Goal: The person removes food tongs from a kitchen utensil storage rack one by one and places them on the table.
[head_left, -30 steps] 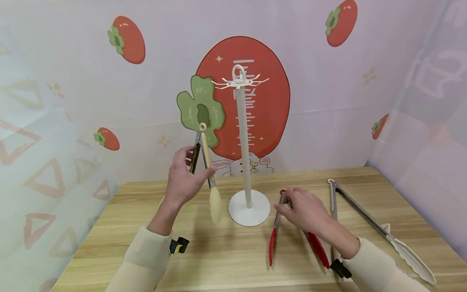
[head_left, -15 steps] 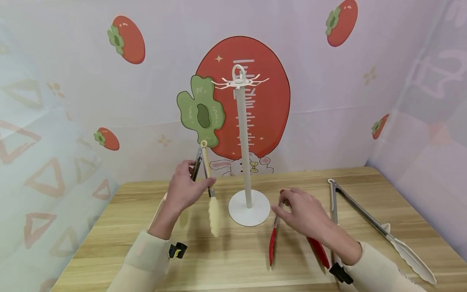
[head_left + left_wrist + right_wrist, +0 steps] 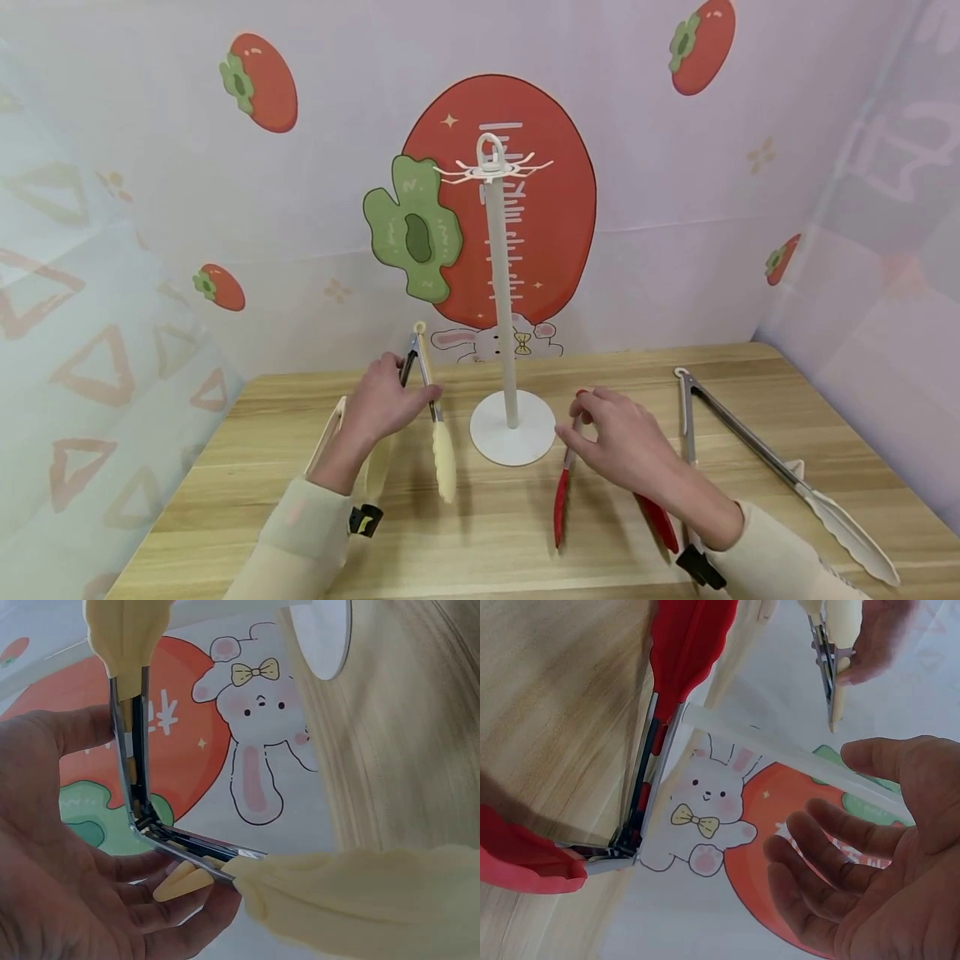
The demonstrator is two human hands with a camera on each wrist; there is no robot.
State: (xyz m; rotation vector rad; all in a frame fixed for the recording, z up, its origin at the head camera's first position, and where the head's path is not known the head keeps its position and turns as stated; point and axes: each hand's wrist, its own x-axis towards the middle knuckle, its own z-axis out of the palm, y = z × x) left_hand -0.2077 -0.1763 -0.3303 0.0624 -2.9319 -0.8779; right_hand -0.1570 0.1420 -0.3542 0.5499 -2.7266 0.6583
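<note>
In the head view my left hand (image 3: 382, 402) holds a pair of cream-tipped tongs (image 3: 444, 462), arms spread and tips pointing down. The left wrist view shows the thumb against one metal arm and fingers along the other arm (image 3: 201, 859). My right hand (image 3: 624, 433) hovers over red-tipped tongs (image 3: 560, 508), which lie spread on the table. In the right wrist view its loosely bent fingers (image 3: 810, 862) stand apart from these red tongs (image 3: 694, 652) and hold nothing. Between the hands stands a white rack (image 3: 501, 275) with a ring of hooks on top.
White-tipped tongs (image 3: 843, 529) lie spread at the right of the wooden table (image 3: 480, 550). Another light-coloured utensil (image 3: 327, 432) lies partly hidden behind my left wrist. A cloth printed with persimmons and a rabbit (image 3: 337, 167) hangs behind the table.
My left hand has lowered the cream-tipped tongs toward the table, and their top ring has dropped well down. My right hand has shifted only slightly; the red-tipped tongs stay in place.
</note>
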